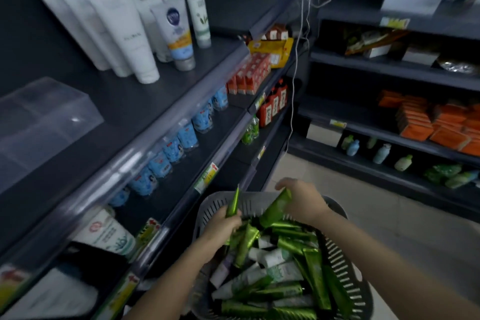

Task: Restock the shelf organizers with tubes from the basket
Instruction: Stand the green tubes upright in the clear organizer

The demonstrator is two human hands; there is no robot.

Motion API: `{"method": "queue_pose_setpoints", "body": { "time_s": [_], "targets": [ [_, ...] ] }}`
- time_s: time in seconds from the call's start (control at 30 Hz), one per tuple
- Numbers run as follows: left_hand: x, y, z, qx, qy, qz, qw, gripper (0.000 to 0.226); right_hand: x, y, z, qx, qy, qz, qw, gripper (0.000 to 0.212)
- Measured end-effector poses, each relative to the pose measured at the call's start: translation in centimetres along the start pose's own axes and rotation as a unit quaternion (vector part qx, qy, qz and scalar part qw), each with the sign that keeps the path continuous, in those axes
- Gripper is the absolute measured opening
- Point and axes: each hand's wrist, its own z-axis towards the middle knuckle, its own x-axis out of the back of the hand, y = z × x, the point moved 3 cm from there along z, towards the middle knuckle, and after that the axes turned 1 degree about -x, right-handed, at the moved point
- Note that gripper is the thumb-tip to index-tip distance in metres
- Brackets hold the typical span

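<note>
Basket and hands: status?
Left hand grips green tube, upright. Right hand grips second green tube. Both over basket, piled with tubes. Clear organizer upper left; no obstruction seen.

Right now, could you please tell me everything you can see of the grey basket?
The grey basket looks like plastic, with a rounded rim and slotted walls. It sits low beside the shelves, heaped with green tubes and white tubes, jumbled. The left hand and right hand each grip a green tube over it; its support is hidden.
</note>
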Motion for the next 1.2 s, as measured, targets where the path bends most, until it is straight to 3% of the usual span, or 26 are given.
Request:
{"method": "queue_pose_setpoints", "body": {
  "time_s": [0.17, 0.3, 0.47, 0.63, 0.8, 0.93, 1.03, 1.2],
  "targets": [
    [5.0, 4.0, -3.0, -0.068, 0.034, -0.026, 0.997, 0.01, 3.8, -6.4, -0.9, 0.065, 0.057, 0.118, 0.989, 0.046],
    [9.4, 7.7, -6.7, -0.171, 0.117, 0.014, 0.978, 0.017, 6.2, -12.8, -1.5, 0.116, 0.076, 0.198, 0.97, 0.023],
    [15.3, 11.7, -12.3, -0.264, 0.249, 0.045, 0.931, 0.035, 8.3, -21.2, -3.1, 0.191, 0.049, 0.379, 0.904, 0.017],
    [20.6, 13.2, -18.4, -0.329, 0.317, 0.052, 0.888, 0.02, 9.4, -29.6, -5.5, 0.269, 0.017, 0.442, 0.856, 0.015],
    [26.5, 12.5, -24.6, -0.336, 0.408, 0.061, 0.847, 0.033, 8.2, -37.5, -8.1, 0.332, -0.052, 0.449, 0.828, 0.015],
    [31.6, 10.8, -30.1, -0.337, 0.441, 0.093, 0.827, 0.026, 6.2, -43.1, -9.9, 0.371, -0.086, 0.43, 0.819, 0.015],
    [35.5, 9.5, -34.2, -0.306, 0.47, 0.156, 0.813, 0.021, 4.5, -47.1, -11.3, 0.393, -0.103, 0.418, 0.812, 0.015],
    [41.0, 8.0, -41.2, -0.218, 0.515, 0.33, 0.76, 0.026, 1.2, -52.9, -13.5, 0.422, -0.123, 0.392, 0.808, 0.015]
  ]
}}
